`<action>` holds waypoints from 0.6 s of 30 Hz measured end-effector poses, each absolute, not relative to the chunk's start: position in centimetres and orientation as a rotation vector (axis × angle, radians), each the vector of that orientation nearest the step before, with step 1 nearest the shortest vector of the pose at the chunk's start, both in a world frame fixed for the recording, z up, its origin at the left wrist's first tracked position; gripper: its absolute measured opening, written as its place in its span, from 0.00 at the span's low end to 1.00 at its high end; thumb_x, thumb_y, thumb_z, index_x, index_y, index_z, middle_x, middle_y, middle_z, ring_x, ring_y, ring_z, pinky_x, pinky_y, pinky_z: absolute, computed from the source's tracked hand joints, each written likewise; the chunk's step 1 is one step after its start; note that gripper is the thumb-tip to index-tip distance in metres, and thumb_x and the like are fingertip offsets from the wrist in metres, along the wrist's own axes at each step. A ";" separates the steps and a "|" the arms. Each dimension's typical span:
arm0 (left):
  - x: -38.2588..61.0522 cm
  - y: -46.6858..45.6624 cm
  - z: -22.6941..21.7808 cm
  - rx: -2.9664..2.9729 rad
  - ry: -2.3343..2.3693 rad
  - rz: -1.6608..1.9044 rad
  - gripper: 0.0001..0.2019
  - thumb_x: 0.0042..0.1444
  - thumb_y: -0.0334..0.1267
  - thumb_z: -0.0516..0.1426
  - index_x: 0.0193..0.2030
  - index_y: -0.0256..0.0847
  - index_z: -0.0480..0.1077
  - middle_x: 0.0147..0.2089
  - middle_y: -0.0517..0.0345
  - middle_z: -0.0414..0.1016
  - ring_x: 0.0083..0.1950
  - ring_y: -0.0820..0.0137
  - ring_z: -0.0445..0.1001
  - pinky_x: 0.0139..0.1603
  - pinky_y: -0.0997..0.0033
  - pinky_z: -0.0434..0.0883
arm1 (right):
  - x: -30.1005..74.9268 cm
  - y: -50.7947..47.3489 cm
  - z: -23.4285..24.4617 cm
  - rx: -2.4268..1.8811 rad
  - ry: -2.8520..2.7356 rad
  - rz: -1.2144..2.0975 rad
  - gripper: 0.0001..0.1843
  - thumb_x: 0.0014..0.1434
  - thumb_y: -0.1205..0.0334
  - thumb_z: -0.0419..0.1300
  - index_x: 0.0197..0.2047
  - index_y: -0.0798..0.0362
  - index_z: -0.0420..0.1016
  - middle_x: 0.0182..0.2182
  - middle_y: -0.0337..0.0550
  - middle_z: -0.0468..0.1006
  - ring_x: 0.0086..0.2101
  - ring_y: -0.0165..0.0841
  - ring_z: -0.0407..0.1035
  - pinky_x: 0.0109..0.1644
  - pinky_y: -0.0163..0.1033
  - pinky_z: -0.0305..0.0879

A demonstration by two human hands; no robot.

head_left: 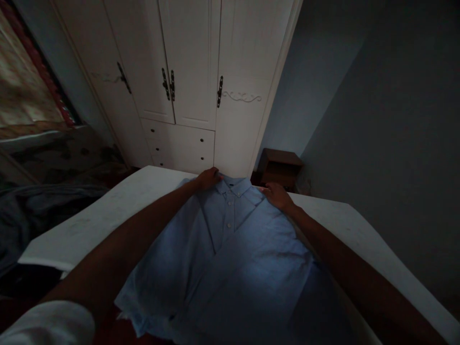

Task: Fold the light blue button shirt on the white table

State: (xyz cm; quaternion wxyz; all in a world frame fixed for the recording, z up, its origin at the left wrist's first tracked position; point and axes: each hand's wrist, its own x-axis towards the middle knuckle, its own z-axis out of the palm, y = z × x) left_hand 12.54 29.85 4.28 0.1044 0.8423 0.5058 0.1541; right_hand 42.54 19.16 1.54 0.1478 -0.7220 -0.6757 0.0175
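A light blue button-up shirt (244,258) lies front side up over a white tabletop (143,191), its collar at the far edge and its lower part hanging toward me. My left hand (209,178) is closed on the shirt beside the left side of the collar. On the other side, my right hand (277,195) pinches the shirt at the shoulder, to the right of the collar. Small buttons run down the front below the collar. Folds and creases cross the shirt's middle, and the lower part is dim.
Beyond the table stands a white wardrobe (194,62) with dark handles and drawers. A brown nightstand (282,163) is by the wall at the back right. Dark cloth (25,215) is heaped on the left, under a curtained window (25,76).
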 end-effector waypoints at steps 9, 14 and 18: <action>12.7 32.0 4.1 2.395 1.512 0.560 0.17 0.58 0.46 0.58 0.46 0.35 0.77 0.47 0.50 0.79 0.48 0.65 0.75 0.48 0.73 0.69 | 42.0 16.5 3.0 -2.418 -1.713 0.126 0.27 0.65 0.40 0.48 0.46 0.56 0.72 0.42 0.56 0.79 0.44 0.44 0.74 0.42 0.43 0.65; 14.0 31.2 3.1 2.338 1.687 0.620 0.18 0.65 0.48 0.50 0.50 0.37 0.73 0.49 0.43 0.78 0.50 0.59 0.76 0.49 0.65 0.69 | 41.7 16.3 3.0 -2.455 -1.685 0.056 0.30 0.65 0.36 0.46 0.44 0.55 0.73 0.41 0.56 0.80 0.44 0.44 0.74 0.42 0.42 0.65; 14.9 30.8 3.0 2.322 1.808 0.629 0.25 0.68 0.53 0.40 0.54 0.37 0.68 0.48 0.37 0.77 0.49 0.54 0.76 0.47 0.60 0.70 | 41.9 16.4 3.1 -2.473 -1.690 0.070 0.31 0.65 0.35 0.45 0.44 0.54 0.74 0.42 0.55 0.80 0.45 0.44 0.75 0.44 0.43 0.66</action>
